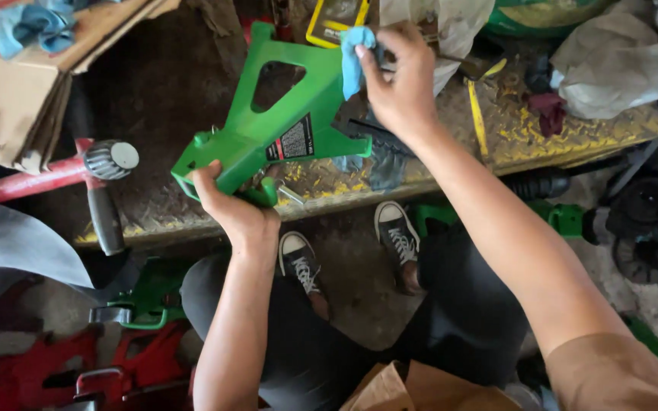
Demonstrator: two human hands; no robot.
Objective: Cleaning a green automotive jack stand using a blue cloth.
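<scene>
A person's left hand (226,199) gripped the lower end of a green metal stand (272,129). The right hand (399,80) pinched a blue cloth (354,57) against its upper edge, above a worn yellow-painted step (557,137).

L hand (234,207) fingers curled gripping; R hand (397,80) fingers pinched.

A rectangular label (294,138), black and white with a red strip, is stuck on the side of the green metal stand (268,125) at the middle. A flat yellow-edged package (334,20) with a dark front is seen at the far top. Brown cardboard boxes (20,91) are stacked at the far left; a brown paper bag (413,388) lies near, at the bottom.
</scene>
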